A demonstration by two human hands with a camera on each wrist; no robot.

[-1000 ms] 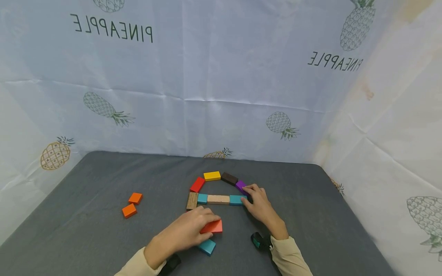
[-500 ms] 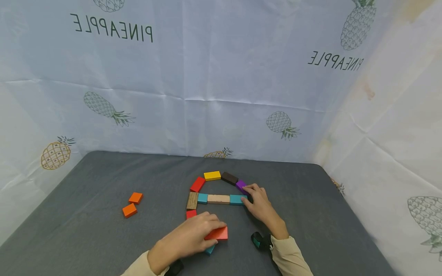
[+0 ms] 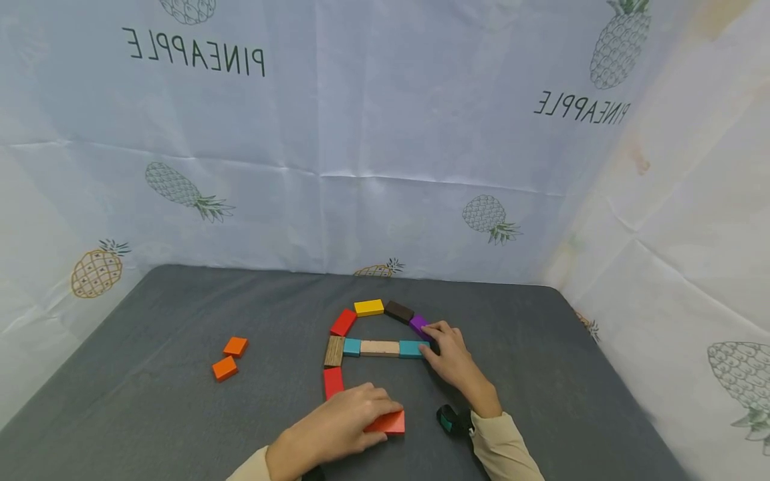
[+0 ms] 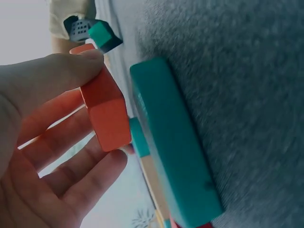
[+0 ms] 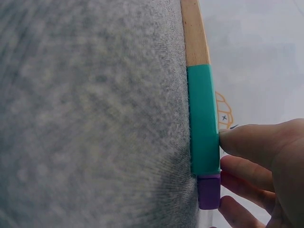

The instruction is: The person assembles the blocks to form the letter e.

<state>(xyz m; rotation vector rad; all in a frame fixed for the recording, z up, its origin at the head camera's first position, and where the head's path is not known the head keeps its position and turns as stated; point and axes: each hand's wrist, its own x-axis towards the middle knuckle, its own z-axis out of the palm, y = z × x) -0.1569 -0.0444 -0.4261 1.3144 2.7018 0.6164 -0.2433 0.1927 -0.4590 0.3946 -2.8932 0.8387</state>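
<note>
My left hand (image 3: 343,422) pinches an orange-red block (image 3: 390,423) between thumb and fingers, near the table's front. In the left wrist view a teal block (image 4: 175,142) lies on the table beside that held block; the hand hides it in the head view. My right hand (image 3: 454,361) stays at the right end of a block outline. Its thumb touches a teal block (image 5: 203,118), and its fingertips are against a purple block (image 5: 209,192). A red block (image 3: 333,382) lies just behind the left hand, partly covered by it.
The outline goes on with a brown wood-grain block (image 3: 333,351), a red block (image 3: 343,322), a yellow block (image 3: 369,308) and a dark brown block (image 3: 399,311). A pale wood block (image 3: 379,348) sits in the crossbar. Two orange blocks (image 3: 225,368) lie apart at left.
My left hand has moved toward the front and right with the orange-red block. This uncovers the red block behind it and covers the front teal block. The right hand has stayed in place.
</note>
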